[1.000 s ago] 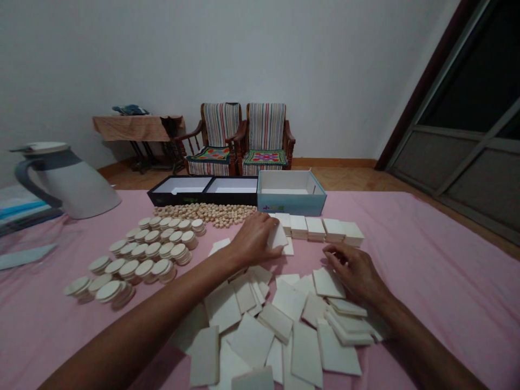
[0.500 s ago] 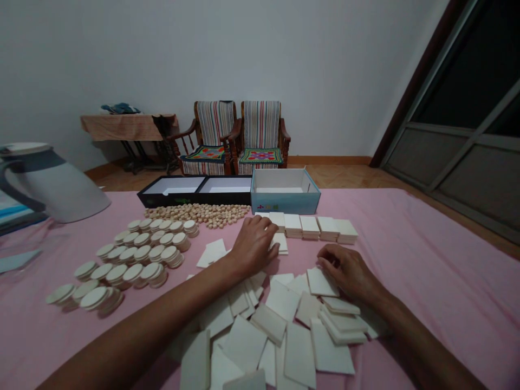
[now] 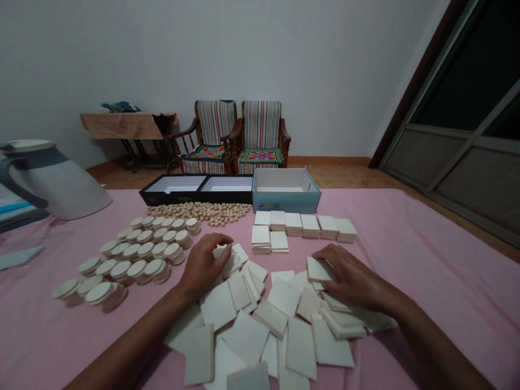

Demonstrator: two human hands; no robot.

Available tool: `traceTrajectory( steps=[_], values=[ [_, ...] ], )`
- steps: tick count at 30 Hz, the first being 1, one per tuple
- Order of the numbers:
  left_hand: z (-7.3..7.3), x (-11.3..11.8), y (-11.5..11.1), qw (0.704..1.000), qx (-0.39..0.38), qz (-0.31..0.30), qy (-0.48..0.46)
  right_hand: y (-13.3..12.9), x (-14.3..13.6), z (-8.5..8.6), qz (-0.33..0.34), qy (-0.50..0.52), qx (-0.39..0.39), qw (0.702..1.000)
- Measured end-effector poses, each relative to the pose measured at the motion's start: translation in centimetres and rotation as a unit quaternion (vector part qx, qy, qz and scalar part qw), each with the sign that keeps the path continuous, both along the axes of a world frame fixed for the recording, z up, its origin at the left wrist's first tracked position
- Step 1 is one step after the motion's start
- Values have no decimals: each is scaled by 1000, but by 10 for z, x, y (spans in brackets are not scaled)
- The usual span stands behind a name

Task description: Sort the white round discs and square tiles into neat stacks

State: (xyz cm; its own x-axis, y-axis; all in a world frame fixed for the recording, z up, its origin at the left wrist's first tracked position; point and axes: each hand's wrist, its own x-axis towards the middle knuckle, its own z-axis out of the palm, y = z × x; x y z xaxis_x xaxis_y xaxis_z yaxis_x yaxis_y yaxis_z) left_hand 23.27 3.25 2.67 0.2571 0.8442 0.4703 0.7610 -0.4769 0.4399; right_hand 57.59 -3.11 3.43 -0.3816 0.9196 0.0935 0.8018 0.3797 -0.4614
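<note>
- Through the head camera, I have my right hand (image 3: 347, 273) at the right side of the pile; its fingers and thumb are closed on the edges of a square tile (image 3: 317, 269), just above another tile.
- I see my left hand (image 3: 206, 262) over the pile's far left edge, fingers curved, thumb and forefinger apart; I cannot tell whether it grips a tile there.
- The loose tiles (image 3: 247, 337) lie overlapping between my forearms, on a pink cloth (image 3: 426, 265).
- Beyond them stand the tile stacks (image 3: 310, 225), six in the far row and two in front at its left end; right behind sits a blue box (image 3: 286, 201), with a black box (image 3: 195, 196) touching its left side.
- Left of my hands are stacked discs (image 3: 145, 249); small beads (image 3: 203, 212) lie along the black box; a jug (image 3: 67, 181) stands farther left.
</note>
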Motion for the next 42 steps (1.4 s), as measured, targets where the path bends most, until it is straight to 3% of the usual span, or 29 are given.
traceTrajectory(
  steps=[5,10,14,19,23,27,30,37,42],
  values=[
    [-7,-3,4,999,-15,15,-32,17,-31,13,-46,15,39,998],
    [-9,-8,4,999,-8,14,-43,41,-76,18,-67,-69,54,994],
    [-9,-9,1,999,-14,9,-38,57,-97,17,-140,-140,77,977],
    [-8,-9,-1,999,-18,6,-40,57,-90,18,-146,-126,55,980],
    [-7,-8,-1,999,-22,1,-39,46,-76,16,-59,-127,-22,990],
    [-9,-8,-1,999,-26,1,-36,40,-75,3,19,-77,-57,995],
    [-9,-8,-2,999,-30,-3,-39,40,-80,-4,22,-60,-44,997],
    [-7,-7,-2,999,-35,-3,-35,43,-73,3,-9,-47,-25,999],
    [-8,-7,-2,999,-33,-1,-38,46,-70,-2,-3,-45,-36,998]
  ],
)
